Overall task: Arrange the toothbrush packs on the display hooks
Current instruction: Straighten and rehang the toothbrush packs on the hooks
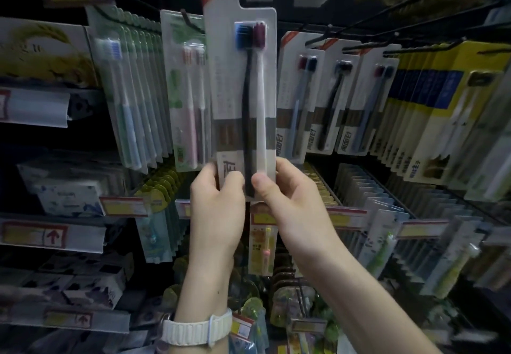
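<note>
While both hands pinch bottom edge — left hand [218, 188], right hand [279, 188], each grip holding toothbrush pack [243, 99] — pack stands upright at centre of display. Step in hand, by my read: hanging; slot at card top sits at black hook [258, 1]. Next move calls for seating it, then letting go. Pack: white card, 2 brushes, blue and purple heads. Matching packs [340, 99] hang just right.

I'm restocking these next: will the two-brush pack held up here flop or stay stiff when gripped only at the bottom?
Probably stiff: the pack stands straight above the left hand and right hand. Likely light, since pinching fingers carry it.
</note>
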`<action>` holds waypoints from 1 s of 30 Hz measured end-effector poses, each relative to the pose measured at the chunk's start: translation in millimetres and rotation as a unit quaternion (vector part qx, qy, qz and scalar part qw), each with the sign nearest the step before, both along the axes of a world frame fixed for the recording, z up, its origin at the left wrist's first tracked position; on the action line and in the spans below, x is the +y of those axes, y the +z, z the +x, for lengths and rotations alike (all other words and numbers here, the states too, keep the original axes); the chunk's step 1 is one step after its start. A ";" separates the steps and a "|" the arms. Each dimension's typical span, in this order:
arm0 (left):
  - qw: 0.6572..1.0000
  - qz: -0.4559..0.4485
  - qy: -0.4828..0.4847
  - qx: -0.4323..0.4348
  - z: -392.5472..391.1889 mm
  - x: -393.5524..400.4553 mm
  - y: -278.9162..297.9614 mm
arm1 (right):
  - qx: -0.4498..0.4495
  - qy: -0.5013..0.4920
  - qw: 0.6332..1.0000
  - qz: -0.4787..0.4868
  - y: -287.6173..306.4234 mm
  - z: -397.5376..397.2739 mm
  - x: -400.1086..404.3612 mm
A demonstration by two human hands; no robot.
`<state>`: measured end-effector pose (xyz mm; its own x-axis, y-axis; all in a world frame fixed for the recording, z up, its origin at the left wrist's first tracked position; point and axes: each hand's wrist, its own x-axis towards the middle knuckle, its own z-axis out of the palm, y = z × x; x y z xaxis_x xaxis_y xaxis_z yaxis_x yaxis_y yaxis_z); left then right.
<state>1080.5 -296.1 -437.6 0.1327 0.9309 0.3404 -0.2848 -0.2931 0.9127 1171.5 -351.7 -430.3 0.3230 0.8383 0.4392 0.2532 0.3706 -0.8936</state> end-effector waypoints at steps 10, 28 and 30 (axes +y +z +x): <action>0.994 0.066 -0.082 0.031 3.7 -14.4 8.7 | -0.015 -0.026 0.999 0.040 -5.8 6.0 -27.6; 0.967 0.142 -0.174 0.121 79.7 -56.3 9.6 | 0.064 -0.155 0.983 0.072 -7.6 82.5 -75.8; 0.966 0.140 -0.180 0.123 85.0 -59.5 8.9 | 0.068 -0.161 0.982 0.070 -7.3 87.2 -78.0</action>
